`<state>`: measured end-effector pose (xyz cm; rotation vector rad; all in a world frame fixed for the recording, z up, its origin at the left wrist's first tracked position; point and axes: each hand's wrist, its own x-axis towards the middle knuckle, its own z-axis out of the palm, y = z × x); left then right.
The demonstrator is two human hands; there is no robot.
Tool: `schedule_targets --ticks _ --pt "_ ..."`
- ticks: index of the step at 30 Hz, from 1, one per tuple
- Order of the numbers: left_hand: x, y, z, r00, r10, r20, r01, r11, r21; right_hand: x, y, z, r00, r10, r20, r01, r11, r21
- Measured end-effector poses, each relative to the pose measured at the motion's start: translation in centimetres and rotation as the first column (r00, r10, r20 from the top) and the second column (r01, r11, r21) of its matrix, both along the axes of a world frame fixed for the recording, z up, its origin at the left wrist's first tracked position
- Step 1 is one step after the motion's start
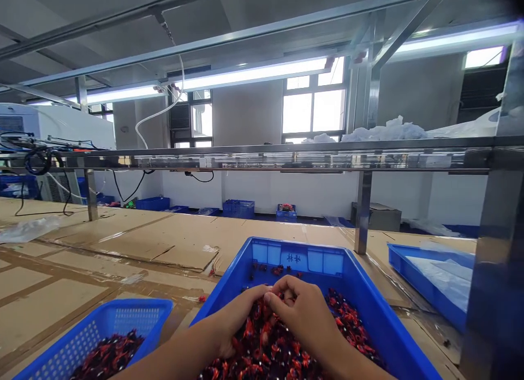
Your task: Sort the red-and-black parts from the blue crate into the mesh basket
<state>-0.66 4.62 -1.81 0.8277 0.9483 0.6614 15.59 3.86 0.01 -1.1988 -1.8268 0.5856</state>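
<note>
Both my hands are inside a blue plastic bin filled with several small red and dark pieces. My left hand lies among the pieces with its fingers curled into the heap. My right hand is above it, fingers bent and pinched together at the tips, touching the left hand's fingertips. What the fingers hold is too small to name. A blue mesh basket at the lower left holds more of the same red and dark pieces.
The table is covered with flattened cardboard. A shallow blue tray with clear plastic bags sits at the right. A steel shelf on posts crosses overhead. Blue crates stand by the far wall. Cables lie at the far left.
</note>
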Motion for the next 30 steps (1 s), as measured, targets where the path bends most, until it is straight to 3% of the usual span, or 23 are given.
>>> schedule_targets --ticks 2,4,6,8,10,14,18,24,30 --pt "0.1 -0.1 0.3 0.999 0.014 0.033 -0.011 0.994 -0.108 0.3 0.4 -0.1 0.995 0.035 -0.096 -0.037 0.999 -0.016" --pt "0.1 0.0 0.6 0.997 0.072 0.042 -0.065 0.986 -0.151 0.6 1.0 -0.2 0.933 0.115 -0.341 -0.174 0.973 -0.15" --pt "0.0 0.0 1.0 0.991 0.13 0.025 -0.124 0.977 -0.172 1.0 1.6 -0.3 0.73 0.147 -0.667 -0.444 0.844 -0.3" --pt "-0.2 0.0 1.3 0.988 0.157 0.01 -0.153 0.971 -0.186 1.5 2.1 -0.3 0.514 0.095 -0.852 -0.66 0.679 -0.322" --pt "-0.3 0.0 1.5 0.988 0.154 0.007 -0.15 0.968 -0.199 1.9 2.3 0.0 0.416 0.076 -0.906 -0.737 0.612 -0.288" --pt "-0.4 0.1 1.3 0.995 0.102 0.012 -0.099 0.982 -0.158 2.7 2.3 0.5 0.287 0.093 -0.953 -0.796 0.578 -0.183" --pt "-0.6 0.2 1.0 0.997 0.071 -0.027 -0.074 0.991 -0.113 3.2 2.1 0.9 0.217 0.144 -0.966 -0.837 0.537 -0.108" --pt "-0.7 0.1 0.9 0.996 0.071 -0.048 -0.075 0.994 -0.081 3.7 1.9 1.3 0.189 0.185 -0.964 -0.878 0.471 -0.082" --pt "-0.5 0.1 1.1 0.996 0.07 -0.05 -0.072 0.996 -0.058 3.7 1.9 1.5 0.176 0.168 -0.97 -0.889 0.45 -0.084"
